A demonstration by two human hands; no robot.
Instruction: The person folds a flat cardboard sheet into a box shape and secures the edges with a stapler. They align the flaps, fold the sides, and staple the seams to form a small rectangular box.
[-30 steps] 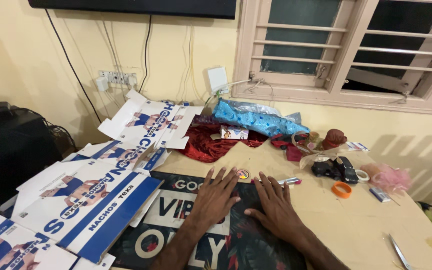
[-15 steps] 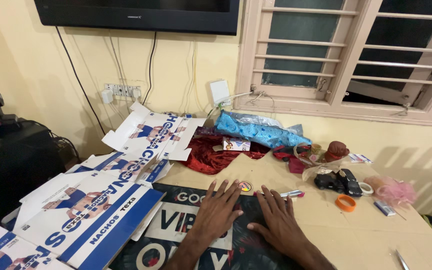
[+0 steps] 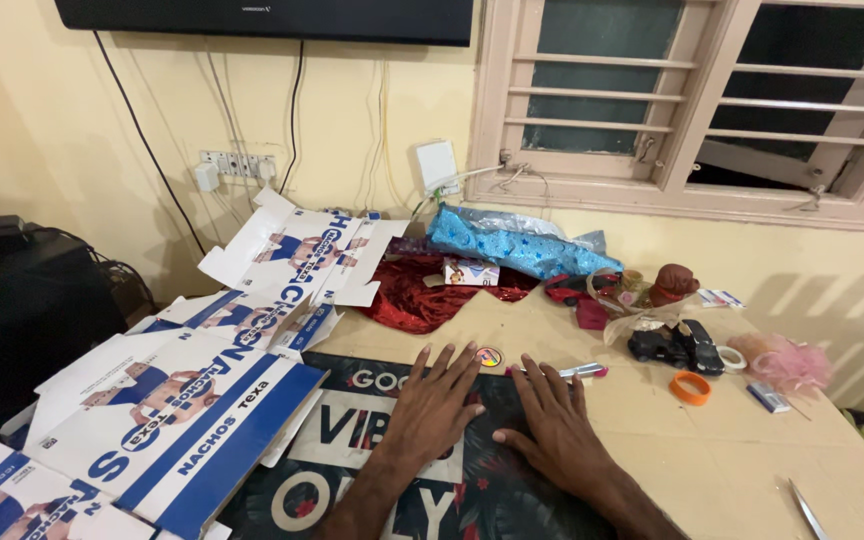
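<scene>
My left hand (image 3: pixel 435 404) and my right hand (image 3: pixel 556 426) lie flat, palms down and fingers spread, on a dark sheet of wrapping paper (image 3: pixel 372 450) with large white letters and flowers. The sheet is spread on a tan table (image 3: pixel 712 450). Neither hand holds anything. Just beyond my fingertips lie a small round shiny sticker (image 3: pixel 489 357) and a pen with a pink cap (image 3: pixel 582 371).
Flattened blue-and-white cartons (image 3: pixel 167 410) are stacked at the left. At the back lie red foil paper (image 3: pixel 414 297), blue wrapping (image 3: pixel 512 245) and a small box (image 3: pixel 472 272). To the right are toy cars (image 3: pixel 677 345), an orange ring (image 3: pixel 690 388), a tape roll (image 3: pixel 731 357), pink fluff (image 3: pixel 787 362) and scissors (image 3: pixel 807 508).
My hands stay flat on the dark sheet in the same place. Only the camera view has shifted slightly up and down.
</scene>
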